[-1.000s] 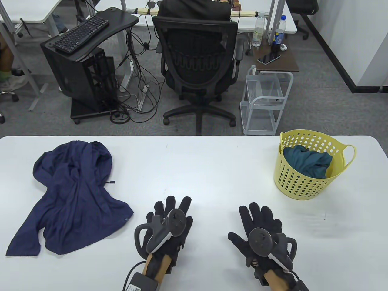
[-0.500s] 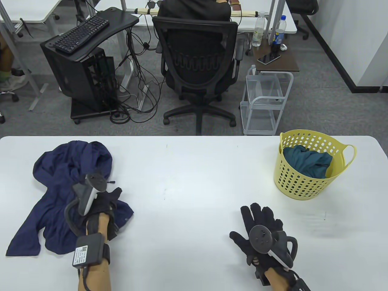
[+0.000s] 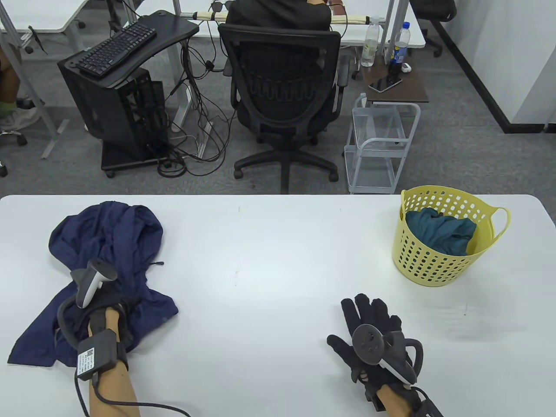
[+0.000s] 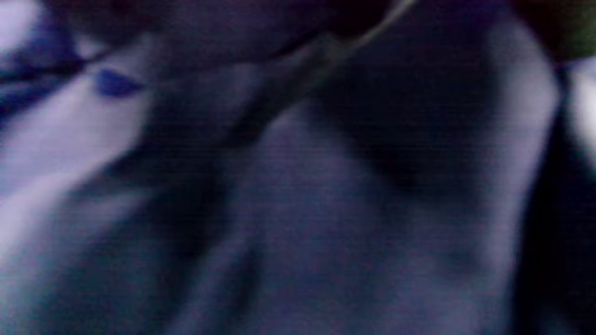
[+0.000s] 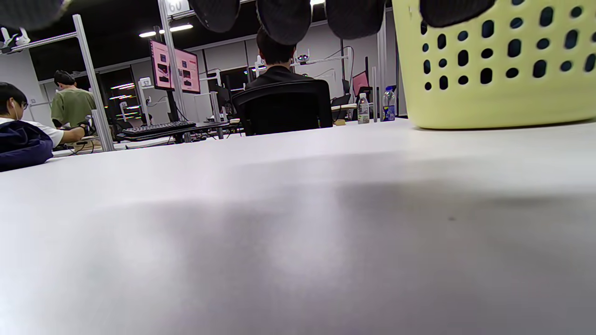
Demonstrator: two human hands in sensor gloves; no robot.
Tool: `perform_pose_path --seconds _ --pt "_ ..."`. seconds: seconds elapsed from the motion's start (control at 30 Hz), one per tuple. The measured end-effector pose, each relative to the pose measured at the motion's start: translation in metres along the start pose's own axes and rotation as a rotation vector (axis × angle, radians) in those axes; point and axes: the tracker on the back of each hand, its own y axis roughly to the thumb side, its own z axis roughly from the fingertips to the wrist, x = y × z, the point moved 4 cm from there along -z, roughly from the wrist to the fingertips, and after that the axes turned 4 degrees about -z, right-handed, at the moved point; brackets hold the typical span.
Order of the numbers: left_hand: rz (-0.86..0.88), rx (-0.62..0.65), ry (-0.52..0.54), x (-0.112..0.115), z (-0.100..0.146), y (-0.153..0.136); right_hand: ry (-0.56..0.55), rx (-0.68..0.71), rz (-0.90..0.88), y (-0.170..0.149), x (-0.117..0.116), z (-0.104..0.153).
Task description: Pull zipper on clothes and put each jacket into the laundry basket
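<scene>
Left hand [image 3: 102, 304] on navy jacket [image 3: 108, 243], hood away from person

Smooth matt white worktop [image 3: 278, 243]. Thin, soft navy cloth jacket [image 3: 130, 243], creased and matt. Perforated pale-yellow plastic basket [image 3: 438, 265], slight sheen. Teal cloth [image 3: 438, 232] inside, matt. Black knitted fabric gloves [image 3: 369, 317]; smooth hard plastic trackers [image 3: 368, 344].

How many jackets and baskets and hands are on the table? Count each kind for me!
Jackets: 2, a navy jacket on the table and a teal jacket in the basket
Baskets: 1, the yellow basket
Hands: 2, left hand and right hand
Total: 5
</scene>
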Motion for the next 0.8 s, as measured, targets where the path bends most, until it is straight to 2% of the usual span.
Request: perform_pose_path --seconds 0.23,0.3,0.4,0.57,0.67,0.8 --pt "-0.112 0.038 0.225 -0.008 0.019 0.001 0.016 0.032 -0.009 0.008 -0.001 0.002" --pt "-0.127 0.059 0.243 -0.006 0.027 0.002 0.019 0.029 -0.011 0.008 -0.001 0.003" --pt "-0.062 0.078 0.288 -0.01 0.041 -0.002 0.021 0.016 -0.027 0.003 0.0 0.002" --pt "0.099 0.169 0.399 -0.05 0.079 -0.006 0.035 -0.003 -0.058 -0.005 0.001 0.001" --pt "0.146 0.258 0.456 -0.077 0.11 0.002 0.037 -0.002 -0.074 -0.007 0.002 0.001" --pt "0.231 0.423 0.53 -0.109 0.165 0.023 0.039 -0.002 -0.077 -0.007 0.002 0.001"
